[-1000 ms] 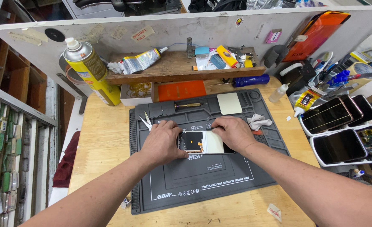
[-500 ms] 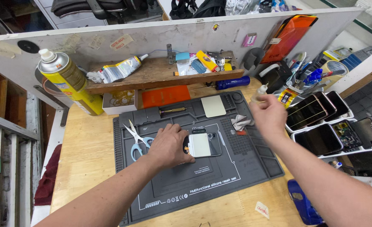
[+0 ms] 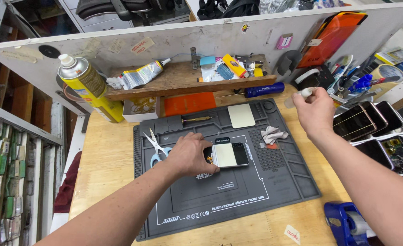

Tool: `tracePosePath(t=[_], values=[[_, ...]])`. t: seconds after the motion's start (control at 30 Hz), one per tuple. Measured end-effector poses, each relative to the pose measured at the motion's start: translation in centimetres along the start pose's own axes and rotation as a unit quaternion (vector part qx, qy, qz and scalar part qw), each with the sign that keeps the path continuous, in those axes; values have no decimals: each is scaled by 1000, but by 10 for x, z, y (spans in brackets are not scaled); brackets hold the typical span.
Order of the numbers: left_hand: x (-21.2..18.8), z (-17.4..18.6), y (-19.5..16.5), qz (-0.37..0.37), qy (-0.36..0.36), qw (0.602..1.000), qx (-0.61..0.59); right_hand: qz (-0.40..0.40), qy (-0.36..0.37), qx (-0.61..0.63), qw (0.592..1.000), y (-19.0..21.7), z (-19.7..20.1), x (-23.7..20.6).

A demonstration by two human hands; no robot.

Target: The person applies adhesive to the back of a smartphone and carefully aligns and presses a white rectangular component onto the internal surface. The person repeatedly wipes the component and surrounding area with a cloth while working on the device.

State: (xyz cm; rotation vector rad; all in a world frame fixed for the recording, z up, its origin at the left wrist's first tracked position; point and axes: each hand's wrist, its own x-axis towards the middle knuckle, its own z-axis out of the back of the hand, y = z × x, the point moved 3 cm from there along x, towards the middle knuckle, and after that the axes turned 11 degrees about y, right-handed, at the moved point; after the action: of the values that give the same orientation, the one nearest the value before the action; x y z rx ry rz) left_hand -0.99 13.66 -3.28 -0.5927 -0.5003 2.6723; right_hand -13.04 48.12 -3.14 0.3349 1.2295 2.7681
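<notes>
Two scissors (image 3: 157, 146) beside left hand (image 3: 191, 155).

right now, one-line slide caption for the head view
Left hand steadies a small phone on a grey mat; right hand lifts a small bottle.

We see a matt grey rubbery mat (image 3: 238, 191) on the pale, smooth wooden surface (image 3: 106, 155). On the mat, the phone (image 3: 228, 155) looks glossy, perhaps glass; behind it, a rough wooden shelf (image 3: 183, 79) and shiny metal spray can (image 3: 85, 86).
</notes>
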Motion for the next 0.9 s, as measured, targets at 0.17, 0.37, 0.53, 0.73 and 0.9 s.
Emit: tracePosePath(t=[0.17,0.37,0.53,0.73,0.9], values=[[1,7,2,6,31,999,-9,-18,202,200,958,42,-11,-66],[-10,5,3,19,20,1000,-7,33,282,-23,959,81,-36,-121],[-14,1,9,32,32,999,-18,87,278,-151,945,109,-52,-145],[-20,3,19,11,15,1000,-23,73,284,-214,932,131,-69,-156],[-22,3,24,5,6,1000,-24,100,264,-228,932,139,-78,-160]])
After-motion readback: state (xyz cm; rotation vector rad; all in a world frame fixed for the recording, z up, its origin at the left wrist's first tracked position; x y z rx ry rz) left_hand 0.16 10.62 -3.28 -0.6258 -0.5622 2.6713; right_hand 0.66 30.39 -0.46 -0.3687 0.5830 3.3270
